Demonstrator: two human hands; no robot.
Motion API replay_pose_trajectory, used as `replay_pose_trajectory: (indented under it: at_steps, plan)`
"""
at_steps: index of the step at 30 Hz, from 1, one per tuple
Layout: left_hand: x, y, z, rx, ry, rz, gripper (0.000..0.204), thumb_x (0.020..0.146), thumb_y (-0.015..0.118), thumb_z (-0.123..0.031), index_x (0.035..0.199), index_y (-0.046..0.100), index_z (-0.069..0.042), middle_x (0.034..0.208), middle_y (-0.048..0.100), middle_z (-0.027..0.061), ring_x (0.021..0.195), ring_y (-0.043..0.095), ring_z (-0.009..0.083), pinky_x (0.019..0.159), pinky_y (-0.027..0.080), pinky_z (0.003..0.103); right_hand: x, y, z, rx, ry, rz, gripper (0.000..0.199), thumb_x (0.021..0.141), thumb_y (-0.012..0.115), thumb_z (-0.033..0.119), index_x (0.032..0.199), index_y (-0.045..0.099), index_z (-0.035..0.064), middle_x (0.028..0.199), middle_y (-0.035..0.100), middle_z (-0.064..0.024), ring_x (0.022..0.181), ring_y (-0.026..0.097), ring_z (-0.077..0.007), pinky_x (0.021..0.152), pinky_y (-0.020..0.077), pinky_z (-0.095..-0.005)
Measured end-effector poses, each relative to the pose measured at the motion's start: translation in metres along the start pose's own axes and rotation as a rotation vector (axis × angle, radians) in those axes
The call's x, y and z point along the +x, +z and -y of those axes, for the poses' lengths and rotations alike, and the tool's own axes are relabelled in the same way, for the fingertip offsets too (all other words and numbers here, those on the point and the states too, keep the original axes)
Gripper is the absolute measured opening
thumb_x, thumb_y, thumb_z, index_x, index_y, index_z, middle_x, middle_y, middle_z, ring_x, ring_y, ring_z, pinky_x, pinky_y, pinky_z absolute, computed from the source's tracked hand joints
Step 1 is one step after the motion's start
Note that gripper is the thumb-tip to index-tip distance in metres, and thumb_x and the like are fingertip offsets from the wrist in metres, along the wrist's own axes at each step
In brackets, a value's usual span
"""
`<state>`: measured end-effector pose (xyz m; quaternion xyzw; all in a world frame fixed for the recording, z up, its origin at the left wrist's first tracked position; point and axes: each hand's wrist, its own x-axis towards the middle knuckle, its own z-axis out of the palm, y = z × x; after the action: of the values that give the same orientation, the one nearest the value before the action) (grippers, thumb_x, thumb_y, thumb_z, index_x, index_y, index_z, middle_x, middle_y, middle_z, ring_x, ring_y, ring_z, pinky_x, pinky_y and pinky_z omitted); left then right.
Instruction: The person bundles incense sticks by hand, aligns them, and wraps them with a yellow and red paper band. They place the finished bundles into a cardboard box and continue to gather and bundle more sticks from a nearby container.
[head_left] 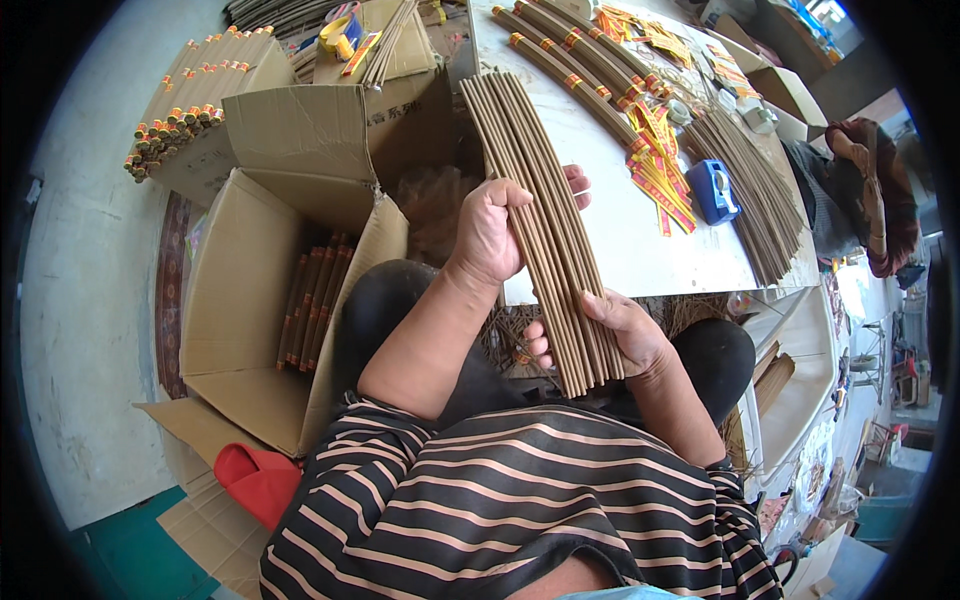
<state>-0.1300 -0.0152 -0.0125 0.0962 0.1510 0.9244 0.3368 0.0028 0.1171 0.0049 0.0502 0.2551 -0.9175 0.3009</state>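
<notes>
A flat row of long brown incense sticks (538, 200) is held slantwise over my lap, its upper end above the table's near edge. My left hand (488, 235) grips it around the middle, thumb on top and fingertips showing past the far side. Lower down, my right hand (634, 334) clasps the sticks near their bottom end, with its thumb on top and its fingers underneath. The lower stick ends are slightly uneven. On the white table (600, 262) beyond lie loose incense sticks (750, 195), wrapped incense bundles (575, 75) and red-and-yellow paper labels (660, 180).
At my left stands an open cardboard box (225, 290) with several wrapped bundles (318, 300) inside. More banded bundles (195, 90) are stacked at the far left. A blue tape dispenser (713, 192) sits on the table. Another person (865, 190) is at the right.
</notes>
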Motion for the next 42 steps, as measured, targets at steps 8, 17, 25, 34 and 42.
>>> replay_pose_trajectory:
  at_steps: [8, 17, 25, 34, 42]
  plan:
    - [0.002, 0.0, 0.001, -0.085, 0.028, 0.084, 0.069, 0.064, 0.043, -0.013, 0.129, 0.034, 0.011, 0.127, 0.043, 0.0301, 0.122, 0.041, 0.04, 0.108, 0.028, 0.05, -0.001, -0.004, -0.001, 0.059, -0.014, -0.025, 0.056, 0.087, 0.057, 0.033, 0.124, 0.043, -0.0062, 0.112, 0.053, -0.0318, 0.1, 0.058, -0.0398, 0.086, 0.0478, -0.05]
    - [0.0, 0.001, 0.01, 0.113, 0.046, -0.213, 0.035, 0.08, 0.069, -0.023, 0.101, 0.051, -0.003, 0.089, 0.059, 0.0117, 0.08, 0.062, 0.0248, 0.075, 0.054, 0.04, 0.003, 0.006, -0.001, -0.713, -0.001, -0.343, 0.035, 0.085, 0.058, 0.009, 0.115, 0.042, -0.0023, 0.084, 0.062, -0.0148, 0.069, 0.064, -0.0231, 0.058, 0.0524, -0.0358]
    - [-0.002, 0.001, 0.015, 0.346, 0.121, -0.323, 0.03, 0.082, 0.059, -0.004, 0.109, 0.047, -0.004, 0.08, 0.056, 0.01, 0.071, 0.06, 0.0215, 0.066, 0.053, 0.037, 0.008, 0.007, -0.012, -1.279, -0.061, -0.554, 0.038, 0.082, 0.062, 0.014, 0.109, 0.042, -0.0039, 0.075, 0.058, -0.0089, 0.062, 0.059, -0.0189, 0.055, 0.0477, -0.0305]
    - [-0.002, 0.011, 0.008, 0.014, 0.068, -0.082, 0.039, 0.083, 0.051, 0.0, 0.12, 0.037, -0.004, 0.087, 0.057, 0.0158, 0.078, 0.06, 0.0253, 0.076, 0.053, 0.042, 0.006, 0.007, -0.002, -0.172, 0.0, -0.099, 0.033, 0.086, 0.061, 0.013, 0.111, 0.048, -0.0043, 0.076, 0.06, -0.0093, 0.061, 0.062, -0.0183, 0.056, 0.0527, -0.0269]
    - [-0.001, 0.002, 0.007, 0.014, 0.078, -0.037, 0.035, 0.083, 0.055, -0.002, 0.117, 0.046, -0.004, 0.082, 0.052, 0.0091, 0.071, 0.052, 0.0181, 0.068, 0.045, 0.033, 0.006, 0.005, 0.003, -0.468, -0.135, -0.175, 0.046, 0.085, 0.065, 0.022, 0.116, 0.042, -0.0024, 0.081, 0.059, -0.0089, 0.072, 0.06, -0.0154, 0.063, 0.0507, -0.0257]
